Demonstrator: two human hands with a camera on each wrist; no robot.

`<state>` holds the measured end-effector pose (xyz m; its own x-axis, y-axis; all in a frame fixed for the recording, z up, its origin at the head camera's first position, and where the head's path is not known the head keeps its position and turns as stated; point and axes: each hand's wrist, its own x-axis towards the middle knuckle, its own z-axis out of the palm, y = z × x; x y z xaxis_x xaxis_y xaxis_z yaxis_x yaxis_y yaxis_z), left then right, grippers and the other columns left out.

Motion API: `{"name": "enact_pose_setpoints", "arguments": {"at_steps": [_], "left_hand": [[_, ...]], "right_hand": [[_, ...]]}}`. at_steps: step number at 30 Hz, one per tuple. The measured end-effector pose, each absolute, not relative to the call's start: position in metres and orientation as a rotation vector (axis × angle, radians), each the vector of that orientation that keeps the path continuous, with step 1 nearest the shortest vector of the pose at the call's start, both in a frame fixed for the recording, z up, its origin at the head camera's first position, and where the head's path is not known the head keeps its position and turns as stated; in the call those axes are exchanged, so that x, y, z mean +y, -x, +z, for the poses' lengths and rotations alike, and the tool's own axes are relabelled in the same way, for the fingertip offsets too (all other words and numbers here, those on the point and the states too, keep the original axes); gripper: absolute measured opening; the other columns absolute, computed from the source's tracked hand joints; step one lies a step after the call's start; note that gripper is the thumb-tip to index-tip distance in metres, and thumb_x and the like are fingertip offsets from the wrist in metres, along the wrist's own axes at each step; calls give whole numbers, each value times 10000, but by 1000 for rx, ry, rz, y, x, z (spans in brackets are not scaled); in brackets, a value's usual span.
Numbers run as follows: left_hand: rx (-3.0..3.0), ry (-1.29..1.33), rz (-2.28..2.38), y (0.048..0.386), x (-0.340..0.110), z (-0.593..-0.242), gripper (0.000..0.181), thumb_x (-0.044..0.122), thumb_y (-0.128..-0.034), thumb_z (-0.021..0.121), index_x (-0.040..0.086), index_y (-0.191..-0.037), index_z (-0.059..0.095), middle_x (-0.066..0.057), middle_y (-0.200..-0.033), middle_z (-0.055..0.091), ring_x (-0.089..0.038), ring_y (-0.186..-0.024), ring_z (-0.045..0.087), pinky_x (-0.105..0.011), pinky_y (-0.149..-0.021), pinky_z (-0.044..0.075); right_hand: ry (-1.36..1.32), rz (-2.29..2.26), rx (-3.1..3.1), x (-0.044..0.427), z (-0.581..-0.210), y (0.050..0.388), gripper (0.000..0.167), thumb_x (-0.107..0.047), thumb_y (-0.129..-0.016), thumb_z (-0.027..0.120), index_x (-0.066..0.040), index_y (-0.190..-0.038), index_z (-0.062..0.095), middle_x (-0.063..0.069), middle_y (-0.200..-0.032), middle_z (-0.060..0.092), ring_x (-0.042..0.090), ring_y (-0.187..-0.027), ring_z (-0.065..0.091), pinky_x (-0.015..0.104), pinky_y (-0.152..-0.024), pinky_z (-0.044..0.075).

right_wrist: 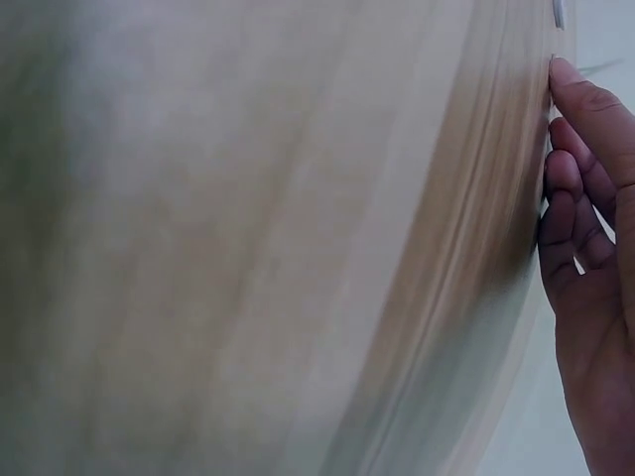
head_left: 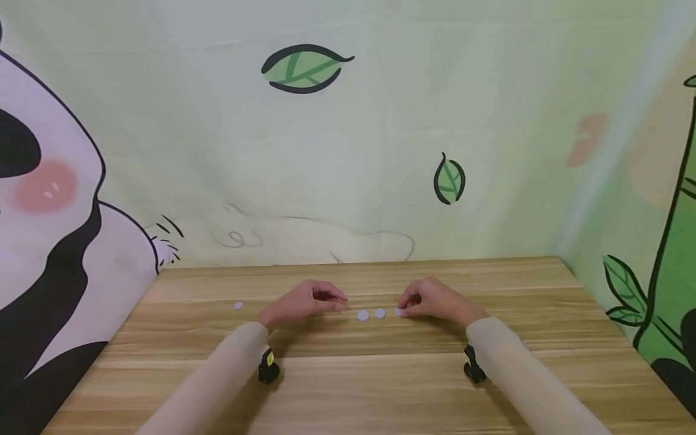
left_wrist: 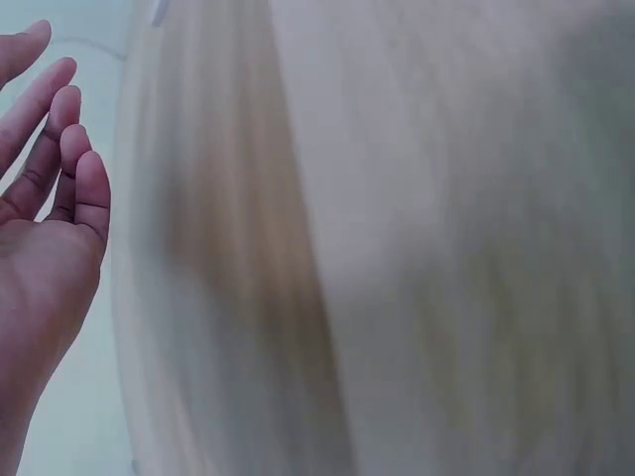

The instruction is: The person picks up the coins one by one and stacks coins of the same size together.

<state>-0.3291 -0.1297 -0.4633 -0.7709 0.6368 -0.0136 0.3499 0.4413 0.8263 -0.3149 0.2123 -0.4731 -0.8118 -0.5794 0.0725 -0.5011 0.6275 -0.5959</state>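
Observation:
Small white round discs lie on the wooden table in the head view. Two of them, a left disc (head_left: 362, 315) and a middle disc (head_left: 379, 313), sit side by side between the hands. My right hand (head_left: 437, 300) pinches a third disc (head_left: 399, 312) at the right end of this row, its fingertips covering part of it. In the right wrist view that hand's thumb (right_wrist: 590, 104) reaches down to the tabletop, with the other fingers curled. My left hand (head_left: 304, 302) hovers left of the row, fingers loosely bent and holding nothing. Apart from the row, another disc (head_left: 238, 306) lies behind the left wrist.
The wooden table (head_left: 348, 393) ends at a back edge against a pale printed cloth (head_left: 380, 121) with leaves and a panda. A small black camera (head_left: 269, 365) sits on the left wrist, and another black camera (head_left: 474, 365) on the right.

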Motion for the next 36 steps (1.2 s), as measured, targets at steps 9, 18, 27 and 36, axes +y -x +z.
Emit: {"name": "enact_pose_setpoints", "arguments": {"at_steps": [9,18,27,36], "left_hand": [[2484,-719,1294,329,-178,-446,315,311,-970,710,123,-1221,732,-66,-1209,696,-211,-1054,615,-374,-917,493],[2503,-575,1406,327,-236,-433,365,400,-963,701,174,-1250,703,-155,-1347,633,-234,-1183,611,-517,-1042,448],[2631,-487,1329,329,-280,-438,457,450,-976,666,127,-1299,675,-113,-1363,631,-247,-1214,591,-493,-1047,437],[2703,-466,1243,331,-307,-443,406,338,-997,669,44,-1277,674,-107,-1304,639,-212,-1125,586,-303,-930,492]], "right_hand": [[827,-1020,2679,214,-474,312,93,-194,-882,812,-122,-937,793,-71,-856,702,67,-765,586,229,-710,512],[802,-1048,2660,214,-474,311,90,-196,-888,806,-128,-943,784,-69,-827,676,88,-767,570,230,-710,494],[786,-1057,2635,215,-477,312,106,-210,-897,799,-136,-968,769,-62,-843,659,117,-792,569,237,-718,492],[772,-1087,2609,216,-477,312,116,-199,-899,797,-119,-976,768,-43,-855,666,105,-796,569,237,-726,495]]}}
